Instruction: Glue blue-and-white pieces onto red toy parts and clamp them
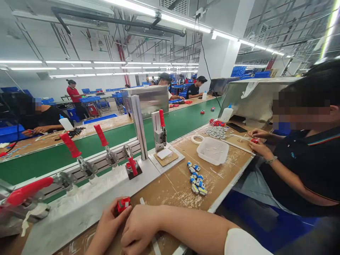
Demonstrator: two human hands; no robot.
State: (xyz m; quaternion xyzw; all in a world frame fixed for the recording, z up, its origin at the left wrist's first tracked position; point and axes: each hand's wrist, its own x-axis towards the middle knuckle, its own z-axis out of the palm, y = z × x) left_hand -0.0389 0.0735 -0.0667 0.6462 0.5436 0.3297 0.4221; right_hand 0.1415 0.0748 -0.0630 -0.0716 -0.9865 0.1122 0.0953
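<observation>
My left hand (108, 221) is closed around a small red toy-car-like part (123, 204) with a pale patch on one side, held low over the near edge of the bench. Right beside it, my right hand (140, 225) is turned down with its fingers curled; whatever it may hold is hidden. A white strip (156, 246) shows under my right wrist. To the right of both hands, several small blue-and-white parts (197, 179) lie in a loose pile on the brown bench top (170, 189).
Toggle clamps with red handles (70, 145) line a metal fixture (106, 198) at left. Past it runs a green conveyor belt (175, 122). A white basket (213, 150), a tape roll (197, 139) and grey pieces (216, 132) sit farther right, near a co-worker's hands (261, 143).
</observation>
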